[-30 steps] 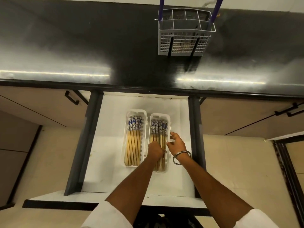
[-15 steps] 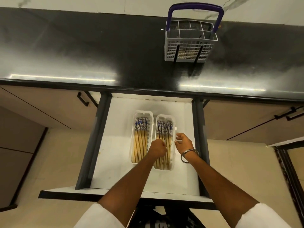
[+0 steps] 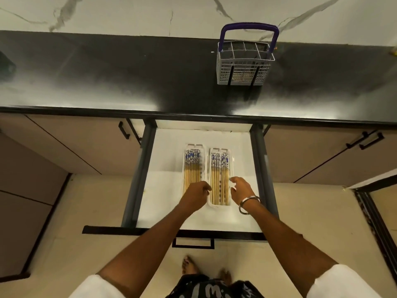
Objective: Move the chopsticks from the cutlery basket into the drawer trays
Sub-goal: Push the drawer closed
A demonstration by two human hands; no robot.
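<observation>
My left grip (image 3: 198,191) and right grip (image 3: 241,188) hang loosely curled, empty, flanking the right of 2 trays (image 3: 220,204); chopsticks (image 3: 219,179) lie lengthwise between them, pointing toward the counter (image 3: 129,72).

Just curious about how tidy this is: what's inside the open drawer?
The drawer holds two white trays side by side, the left tray and right tray, each filled with blue-patterned chopsticks. The left hand covers the left tray's near end; the drawer's back is hidden under the counter.
</observation>
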